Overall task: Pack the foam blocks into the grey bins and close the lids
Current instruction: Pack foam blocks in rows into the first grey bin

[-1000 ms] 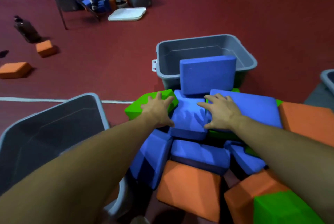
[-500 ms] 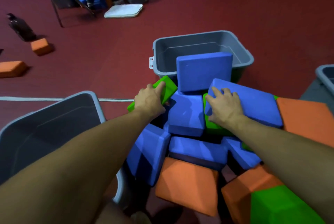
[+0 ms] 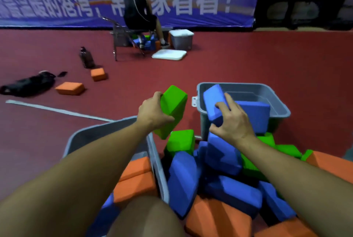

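Note:
My left hand [image 3: 152,112] grips a green foam block [image 3: 172,106], raised and tilted above the pile. My right hand [image 3: 233,122] grips a blue foam block [image 3: 213,101] at the left rim of the far grey bin [image 3: 248,87], which holds another blue block [image 3: 256,112]. A near grey bin [image 3: 154,158] under my left arm holds orange blocks [image 3: 135,183]. Between the bins lies a heap of blue, green and orange blocks [image 3: 219,170].
Two loose orange blocks [image 3: 69,88] [image 3: 98,74] lie on the red floor to the left, near a black bag [image 3: 28,84]. Far back, a person sits on a chair [image 3: 139,15] beside a lidded bin [image 3: 181,39] and a white lid [image 3: 169,54].
Both hands have lifted off the pile: the left raised the green block, the right picked up a blue block and moved it toward the far bin. The camera tilted up.

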`<action>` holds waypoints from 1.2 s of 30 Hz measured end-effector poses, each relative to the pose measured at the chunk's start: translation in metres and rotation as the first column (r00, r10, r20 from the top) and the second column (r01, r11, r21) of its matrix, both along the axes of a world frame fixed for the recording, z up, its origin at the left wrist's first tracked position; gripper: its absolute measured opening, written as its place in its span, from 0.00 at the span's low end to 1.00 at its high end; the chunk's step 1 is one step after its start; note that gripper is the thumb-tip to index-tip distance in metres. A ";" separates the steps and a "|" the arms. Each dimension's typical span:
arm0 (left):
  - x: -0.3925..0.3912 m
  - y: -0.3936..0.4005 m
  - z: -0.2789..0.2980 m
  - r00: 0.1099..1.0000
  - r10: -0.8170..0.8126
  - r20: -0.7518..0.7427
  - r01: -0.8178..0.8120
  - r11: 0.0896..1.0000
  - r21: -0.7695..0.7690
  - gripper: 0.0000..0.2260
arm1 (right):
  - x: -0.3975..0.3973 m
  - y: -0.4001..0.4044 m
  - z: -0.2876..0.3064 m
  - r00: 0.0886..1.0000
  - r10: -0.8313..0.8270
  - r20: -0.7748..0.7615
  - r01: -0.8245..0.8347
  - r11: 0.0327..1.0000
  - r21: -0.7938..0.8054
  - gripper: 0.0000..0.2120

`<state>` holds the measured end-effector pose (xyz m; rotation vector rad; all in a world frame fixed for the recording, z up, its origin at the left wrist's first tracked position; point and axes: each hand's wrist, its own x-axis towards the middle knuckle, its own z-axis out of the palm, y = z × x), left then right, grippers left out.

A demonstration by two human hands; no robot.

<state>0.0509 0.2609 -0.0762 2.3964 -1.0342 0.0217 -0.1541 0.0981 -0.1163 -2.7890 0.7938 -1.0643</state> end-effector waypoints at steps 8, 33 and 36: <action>0.100 0.147 0.013 0.983 0.177 -0.051 -0.180 0.981 -0.067 0.40 | 0.115 0.089 0.028 0.931 0.280 0.234 -0.305 0.949 0.075 0.27; 0.209 0.276 -0.160 0.996 0.084 -0.036 -0.078 0.987 0.142 0.45 | 0.259 0.109 -0.131 0.783 0.568 -0.253 -0.471 0.808 0.355 0.34; 0.209 0.276 -0.178 0.994 0.081 -0.074 -0.064 0.976 0.209 0.43 | 0.258 0.102 -0.145 0.763 0.575 -0.293 -0.447 0.798 0.404 0.34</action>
